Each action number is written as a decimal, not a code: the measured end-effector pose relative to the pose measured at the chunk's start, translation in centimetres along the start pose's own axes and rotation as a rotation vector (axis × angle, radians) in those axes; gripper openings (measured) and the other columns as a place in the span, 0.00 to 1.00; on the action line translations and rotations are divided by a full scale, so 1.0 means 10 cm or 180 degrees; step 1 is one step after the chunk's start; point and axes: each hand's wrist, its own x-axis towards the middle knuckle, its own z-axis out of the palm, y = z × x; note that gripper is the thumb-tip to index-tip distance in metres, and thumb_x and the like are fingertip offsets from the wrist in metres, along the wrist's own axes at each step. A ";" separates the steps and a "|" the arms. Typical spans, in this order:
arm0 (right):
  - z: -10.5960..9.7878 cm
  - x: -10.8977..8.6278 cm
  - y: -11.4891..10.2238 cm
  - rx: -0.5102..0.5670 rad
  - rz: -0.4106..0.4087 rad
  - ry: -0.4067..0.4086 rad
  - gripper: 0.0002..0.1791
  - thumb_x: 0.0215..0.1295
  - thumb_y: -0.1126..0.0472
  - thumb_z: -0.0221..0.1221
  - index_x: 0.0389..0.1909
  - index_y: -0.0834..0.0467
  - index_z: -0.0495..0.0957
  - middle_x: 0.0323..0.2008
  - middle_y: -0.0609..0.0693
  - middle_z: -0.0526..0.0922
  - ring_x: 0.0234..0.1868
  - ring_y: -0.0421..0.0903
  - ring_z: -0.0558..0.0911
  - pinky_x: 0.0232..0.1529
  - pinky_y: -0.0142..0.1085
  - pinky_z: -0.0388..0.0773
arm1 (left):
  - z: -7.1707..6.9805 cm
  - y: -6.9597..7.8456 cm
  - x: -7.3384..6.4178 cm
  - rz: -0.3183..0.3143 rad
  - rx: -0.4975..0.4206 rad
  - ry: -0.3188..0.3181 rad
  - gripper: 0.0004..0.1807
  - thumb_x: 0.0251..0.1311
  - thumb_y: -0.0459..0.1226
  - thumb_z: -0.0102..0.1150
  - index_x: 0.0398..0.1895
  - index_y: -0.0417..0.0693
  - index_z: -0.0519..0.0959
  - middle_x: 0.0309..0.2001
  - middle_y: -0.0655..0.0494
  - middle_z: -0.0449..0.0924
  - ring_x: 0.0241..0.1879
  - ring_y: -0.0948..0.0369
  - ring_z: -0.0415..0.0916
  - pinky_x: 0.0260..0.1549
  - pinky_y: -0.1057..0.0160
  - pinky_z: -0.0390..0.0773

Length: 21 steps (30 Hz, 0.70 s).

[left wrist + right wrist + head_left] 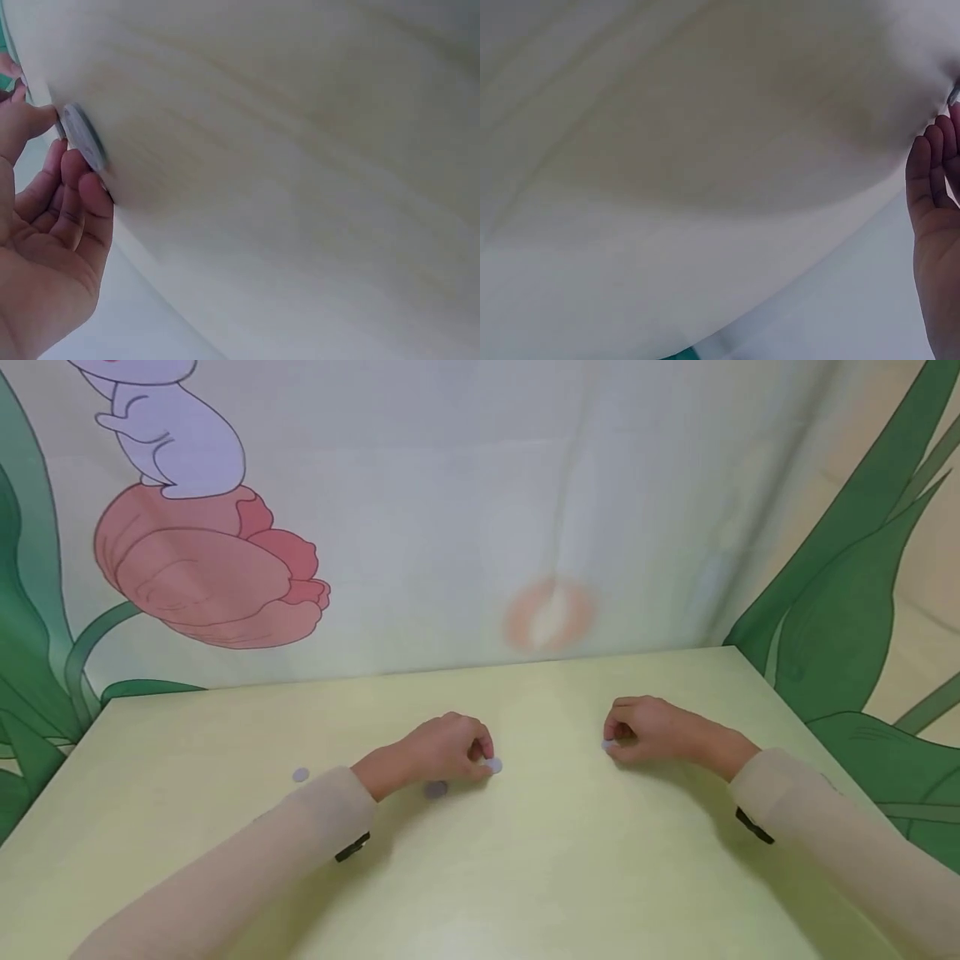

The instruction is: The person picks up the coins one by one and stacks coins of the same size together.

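My left hand (447,748) is low over the tabletop, its thumb and fingertips pinching a round silver-grey coin (493,765). Another coin (436,789) lies flat just below that hand, and a third coin (301,774) lies farther left, beyond the sleeve. In the left wrist view, a coin (84,136) shows beside the fingers of the left hand (56,225). Off to the right, my right hand (652,731) pinches a small coin (608,744) near the table surface. Only a sliver of that coin (953,95) shows at the edge of the right wrist view, above the curved fingers.
A pale yellow-green tabletop (540,868) lies under both hands. Behind it hangs a light curtain (435,543) printed with a rabbit, a pink flower and green leaves. The table's back edge meets this cloth, and its right edge runs beside the leaf print.
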 end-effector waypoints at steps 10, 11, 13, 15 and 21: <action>0.09 0.19 -0.19 0.0039 -0.0365 0.0078 0.04 0.65 0.57 0.66 0.35 0.51 0.80 0.36 0.39 0.76 0.38 0.38 0.76 0.44 0.33 0.78 | 0.02 0.02 0.06 0.0148 -0.0168 -0.0046 0.07 0.59 0.37 0.70 0.35 0.45 0.82 0.29 0.59 0.75 0.29 0.64 0.68 0.33 0.67 0.71; 0.09 0.22 -0.24 0.0033 -0.0418 0.0085 0.04 0.65 0.57 0.66 0.35 0.52 0.80 0.35 0.40 0.76 0.37 0.38 0.75 0.43 0.33 0.77 | 0.02 0.02 0.05 0.0130 -0.0177 -0.0052 0.07 0.59 0.37 0.71 0.35 0.45 0.82 0.29 0.59 0.75 0.30 0.64 0.68 0.33 0.67 0.71; 0.10 0.28 -0.33 0.0020 -0.0520 0.0071 0.04 0.64 0.57 0.65 0.35 0.53 0.80 0.34 0.40 0.76 0.36 0.38 0.75 0.42 0.32 0.77 | 0.01 0.01 0.05 0.0098 -0.0181 -0.0055 0.07 0.59 0.37 0.71 0.35 0.45 0.82 0.29 0.58 0.76 0.30 0.63 0.69 0.34 0.67 0.72; 0.10 0.34 -0.41 0.0006 -0.0628 0.0065 0.04 0.64 0.58 0.65 0.35 0.54 0.80 0.34 0.41 0.76 0.35 0.38 0.75 0.41 0.32 0.77 | 0.00 -0.01 0.04 0.0051 -0.0196 -0.0051 0.07 0.58 0.37 0.72 0.34 0.45 0.82 0.30 0.58 0.76 0.31 0.63 0.69 0.35 0.67 0.72; 0.16 0.47 -0.56 -0.0028 -0.0764 0.0006 0.04 0.63 0.58 0.65 0.35 0.53 0.81 0.33 0.41 0.76 0.35 0.37 0.74 0.40 0.31 0.76 | -0.01 -0.01 0.04 0.0013 -0.0315 -0.0113 0.08 0.58 0.36 0.71 0.36 0.44 0.81 0.31 0.55 0.75 0.32 0.62 0.68 0.35 0.67 0.72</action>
